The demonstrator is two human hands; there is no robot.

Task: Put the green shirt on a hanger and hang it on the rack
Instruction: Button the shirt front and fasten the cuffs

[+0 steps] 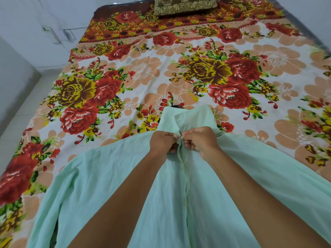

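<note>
On the bed (179, 72), our left hand (163, 141) and right hand (200, 139) pinch the green shirt (107, 176) at its top button, best fastened with the placket held taut.

You have a floral bedsheet (179, 72) spread over the bed. A brown patterned pillow (185, 5) lies at its far end. White cabinets (59, 24) stand to your left.
</note>
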